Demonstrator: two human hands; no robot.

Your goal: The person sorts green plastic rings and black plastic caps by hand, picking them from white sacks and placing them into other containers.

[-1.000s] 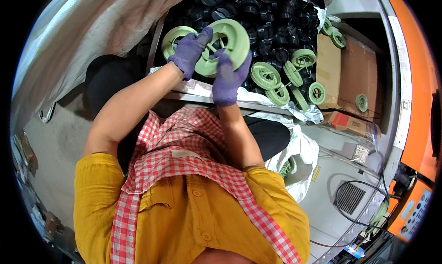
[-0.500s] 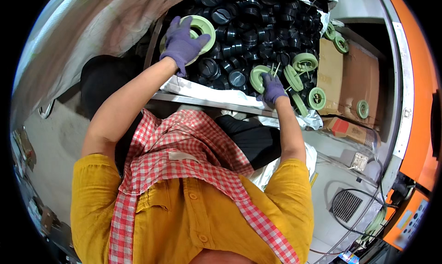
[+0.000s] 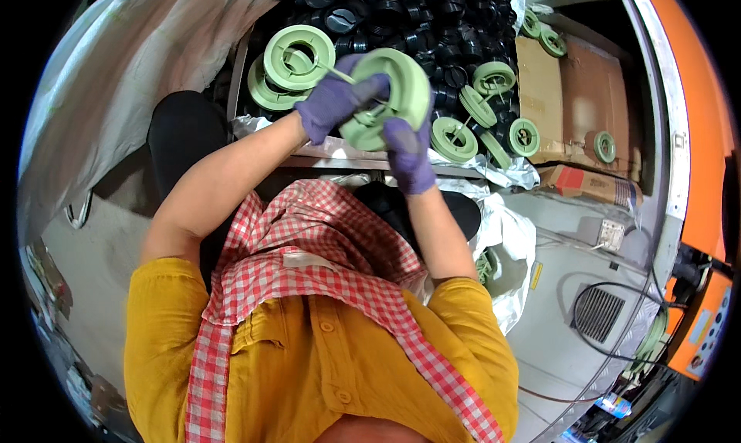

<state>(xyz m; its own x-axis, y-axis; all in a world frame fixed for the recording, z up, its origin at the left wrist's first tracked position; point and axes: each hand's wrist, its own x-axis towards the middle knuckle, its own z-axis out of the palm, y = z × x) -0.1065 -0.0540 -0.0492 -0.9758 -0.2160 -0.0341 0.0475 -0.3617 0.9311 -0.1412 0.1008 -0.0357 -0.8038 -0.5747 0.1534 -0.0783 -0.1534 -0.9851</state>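
Note:
In front of my chest, both purple-gloved hands hold a light green plastic ring (image 3: pixel 414 88), tilted on its edge. My left hand (image 3: pixel 336 102) is closed on its left side, with the fingertips partly hidden behind it. My right hand (image 3: pixel 409 156) grips the lower right rim, thumb at the front. Beside my left hand, two more green rings lie one over the other, the upper ring (image 3: pixel 278 51) overlapping the lower ring (image 3: pixel 257 88). A thin green rod runs from the upper one toward my left hand. Right of my right hand lies another green ring (image 3: pixel 440 138).
A metal-edged bin (image 3: pixel 328 162) full of black threaded plastic caps (image 3: pixel 386 11) lies before me. Several green rings (image 3: pixel 525 136) rest at its right end. Beyond are cardboard (image 3: pixel 539 96), an orange machine (image 3: pixel 698 134) and a black cable (image 3: pixel 575 308). White sheeting (image 3: pixel 131 80) hangs at left.
My left hand has left the ring pair and moved right. My right hand has come left from the rings at the bin's right end. Both hands now meet on one green ring.

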